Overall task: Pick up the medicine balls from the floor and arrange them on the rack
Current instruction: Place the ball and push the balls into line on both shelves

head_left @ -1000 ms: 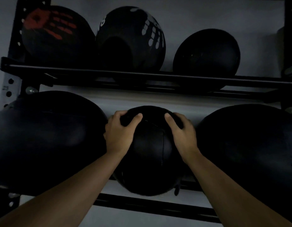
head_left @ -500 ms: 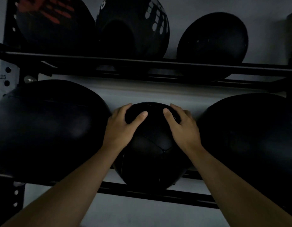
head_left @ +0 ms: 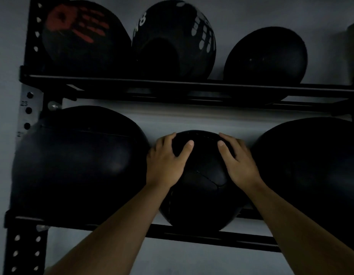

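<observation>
- Two hands on one ball: my left hand [head_left: 167, 162] and right hand [head_left: 238, 163] are both spread flat over the upper half of the small medicine ball [head_left: 202, 187], one on each side.
- Fingers splayed wide, palms pressed to the surface, thumbs pointing in toward each other near the top centre. They cup the ball rather than close round it.
- Small medicine ball sits on the lower shelf [head_left: 192, 234] of the rack [head_left: 26, 247], resting on the front rail, seams visible on its face.
- It sits in the gap between two much bigger balls: large left ball [head_left: 78, 163] and large right ball [head_left: 311, 175]. My left hand's outer edge is right against the left one; whether the small ball actually touches either neighbour, I cannot tell, too dark.
- Upper shelf [head_left: 192, 84] carries three more: ball with a red handprint [head_left: 82, 36] at left, ball with white handprint markings [head_left: 172, 40] in the middle touching it, plain black ball [head_left: 265, 56] at right, apart from the other two.
- Rack upright at left is perforated, with bolts at both shelf joints.
- Grey wall [head_left: 251, 14] behind everything. Lighting is very dim, detail on the black surfaces mostly lost.
</observation>
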